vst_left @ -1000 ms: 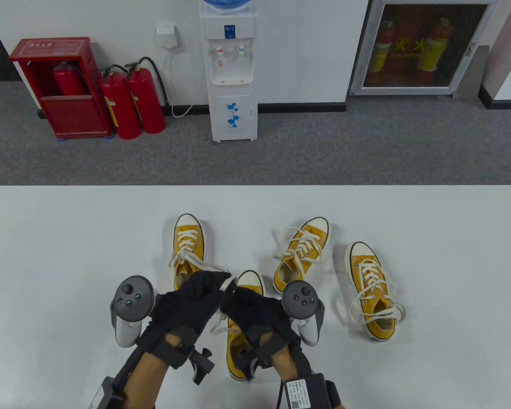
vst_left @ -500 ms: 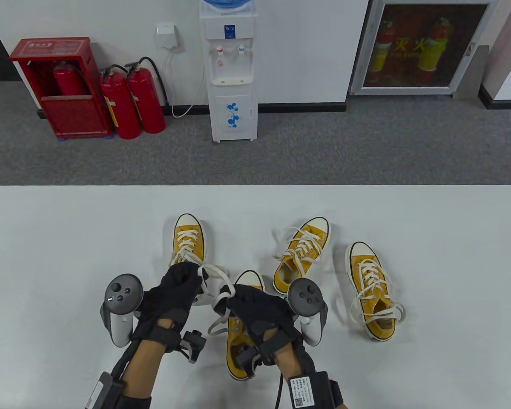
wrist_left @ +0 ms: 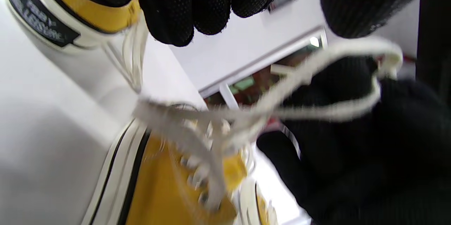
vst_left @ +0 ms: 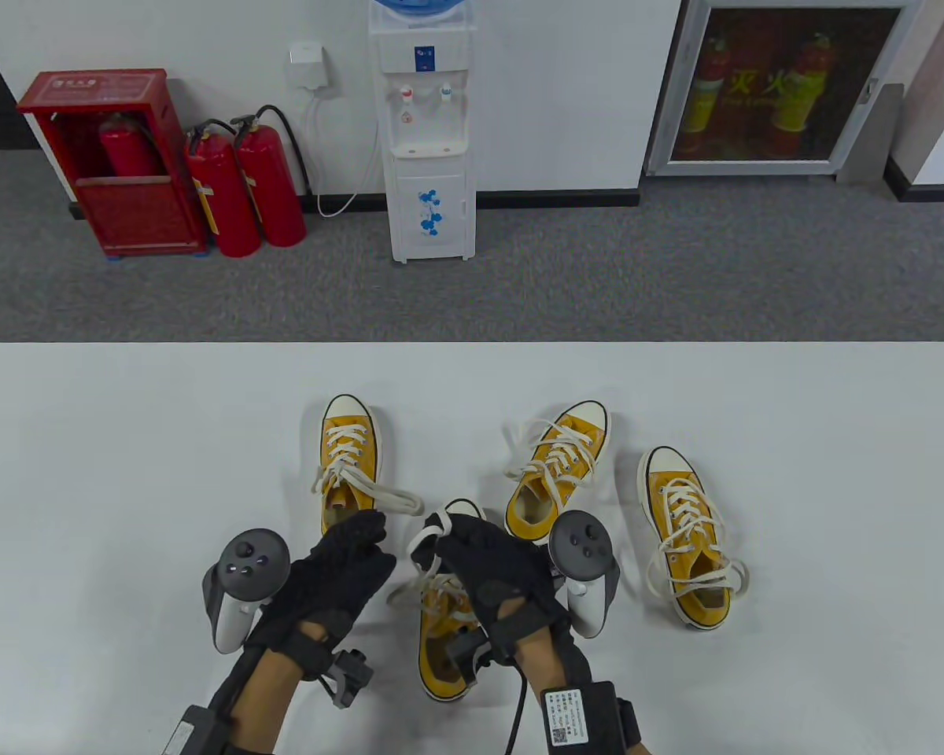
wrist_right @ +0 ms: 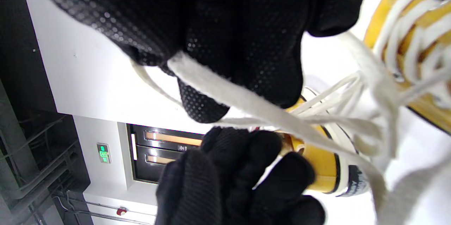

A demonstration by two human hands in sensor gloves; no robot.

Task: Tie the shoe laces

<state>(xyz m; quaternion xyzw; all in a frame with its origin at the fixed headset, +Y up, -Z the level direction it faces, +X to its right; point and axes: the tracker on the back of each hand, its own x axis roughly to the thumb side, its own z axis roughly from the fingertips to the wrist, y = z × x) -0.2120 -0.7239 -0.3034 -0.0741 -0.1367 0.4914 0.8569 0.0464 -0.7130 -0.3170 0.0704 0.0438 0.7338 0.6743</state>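
Left hand [vst_left: 338, 566] has let go of the cream lace and pulled back, fingers loosely curled and holding nothing. Right hand [vst_left: 488, 566] pinches a loop of cream flat lace [vst_left: 429, 535] above the nearest yellow canvas sneaker [vst_left: 440, 645], which lies directly beneath it.

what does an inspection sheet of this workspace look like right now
surface: white table, bare areas look clean.
job's things: four yellow shoes; the nearest shoe has its white lace lifted in a loop; far-left shoe, middle shoe and right shoe lie with loose laces.
clutter: nothing seen.
grippers: right hand pinches the lace loop; left hand is beside it, fingers free of the lace.
cables: a black cable at the right wrist.
surroundings: water dispenser, red fire extinguishers, grey carpet.
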